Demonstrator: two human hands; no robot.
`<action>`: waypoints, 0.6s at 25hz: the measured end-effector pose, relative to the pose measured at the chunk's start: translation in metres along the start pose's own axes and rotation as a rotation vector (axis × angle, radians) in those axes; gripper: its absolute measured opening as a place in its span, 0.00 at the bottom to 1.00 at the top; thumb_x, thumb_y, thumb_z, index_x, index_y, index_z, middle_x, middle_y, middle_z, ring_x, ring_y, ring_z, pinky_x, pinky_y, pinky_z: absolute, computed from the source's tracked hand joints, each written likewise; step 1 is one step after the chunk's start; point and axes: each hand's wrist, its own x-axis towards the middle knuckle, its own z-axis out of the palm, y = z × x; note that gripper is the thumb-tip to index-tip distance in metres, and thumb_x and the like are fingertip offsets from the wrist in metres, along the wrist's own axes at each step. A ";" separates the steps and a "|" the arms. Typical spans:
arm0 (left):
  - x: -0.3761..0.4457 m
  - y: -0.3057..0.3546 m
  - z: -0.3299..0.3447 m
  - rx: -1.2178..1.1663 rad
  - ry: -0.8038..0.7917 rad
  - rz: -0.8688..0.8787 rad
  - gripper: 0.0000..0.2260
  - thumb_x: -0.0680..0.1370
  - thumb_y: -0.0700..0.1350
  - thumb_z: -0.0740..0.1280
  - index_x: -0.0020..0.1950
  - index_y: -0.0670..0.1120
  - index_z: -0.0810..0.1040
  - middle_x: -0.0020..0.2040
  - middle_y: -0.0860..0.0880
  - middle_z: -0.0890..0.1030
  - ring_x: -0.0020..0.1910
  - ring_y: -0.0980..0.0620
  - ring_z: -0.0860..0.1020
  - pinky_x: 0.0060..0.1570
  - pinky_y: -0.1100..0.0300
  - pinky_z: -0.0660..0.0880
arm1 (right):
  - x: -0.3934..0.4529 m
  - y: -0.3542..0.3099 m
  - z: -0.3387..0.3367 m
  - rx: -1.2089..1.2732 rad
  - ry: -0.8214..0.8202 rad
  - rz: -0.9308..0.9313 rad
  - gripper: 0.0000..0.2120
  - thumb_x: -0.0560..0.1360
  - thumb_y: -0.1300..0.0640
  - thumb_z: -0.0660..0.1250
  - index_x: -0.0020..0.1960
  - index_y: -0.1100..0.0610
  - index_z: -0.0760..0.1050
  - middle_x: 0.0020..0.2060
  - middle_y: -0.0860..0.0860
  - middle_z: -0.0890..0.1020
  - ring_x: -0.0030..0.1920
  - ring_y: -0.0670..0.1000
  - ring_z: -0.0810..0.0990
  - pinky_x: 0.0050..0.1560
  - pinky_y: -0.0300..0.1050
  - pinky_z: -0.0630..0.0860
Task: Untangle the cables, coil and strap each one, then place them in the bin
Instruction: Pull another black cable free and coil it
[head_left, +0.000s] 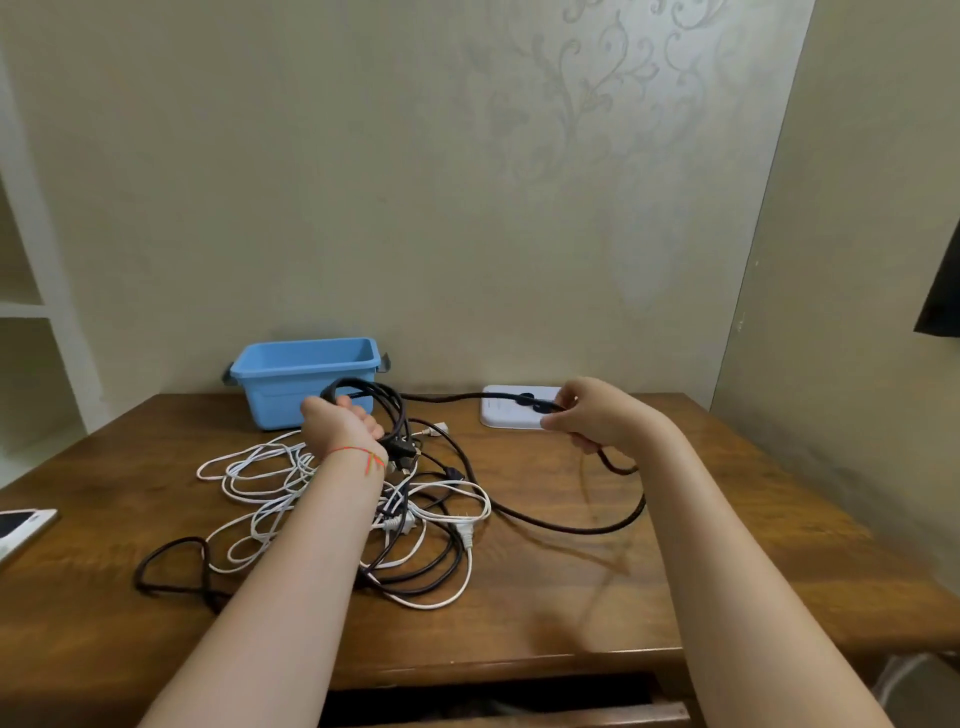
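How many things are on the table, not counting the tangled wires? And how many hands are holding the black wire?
Blue bin: 1
White flat box at the back: 1
Phone at the left edge: 1
Total things: 3
Hands gripping the black cable: 2, the left hand and the right hand

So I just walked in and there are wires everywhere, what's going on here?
A person is sorting a tangle of cables on a wooden table. The left hand holds a few loops of a black cable, and the right hand grips the same cable further along. White cables lie in a heap. The blue bin at the back looks empty so far.
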 end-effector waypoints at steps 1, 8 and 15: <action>-0.004 0.001 0.005 0.060 -0.006 0.072 0.16 0.79 0.47 0.52 0.31 0.48 0.64 0.19 0.53 0.59 0.18 0.53 0.55 0.22 0.67 0.50 | 0.001 -0.003 0.001 0.033 0.031 -0.053 0.09 0.76 0.55 0.68 0.45 0.60 0.72 0.30 0.54 0.77 0.29 0.53 0.73 0.38 0.45 0.71; -0.020 -0.012 0.038 0.488 -0.307 0.455 0.22 0.82 0.60 0.53 0.34 0.49 0.65 0.26 0.53 0.65 0.26 0.51 0.63 0.28 0.58 0.60 | 0.003 -0.038 0.003 -0.169 0.255 -0.155 0.07 0.82 0.58 0.60 0.53 0.63 0.69 0.41 0.55 0.75 0.38 0.54 0.74 0.35 0.46 0.68; -0.030 -0.027 0.048 0.700 -0.526 0.629 0.18 0.76 0.65 0.53 0.41 0.52 0.68 0.33 0.53 0.68 0.34 0.48 0.66 0.40 0.53 0.64 | -0.011 -0.046 0.008 -0.340 0.463 -0.166 0.11 0.76 0.73 0.54 0.49 0.59 0.59 0.39 0.54 0.69 0.36 0.57 0.69 0.33 0.45 0.63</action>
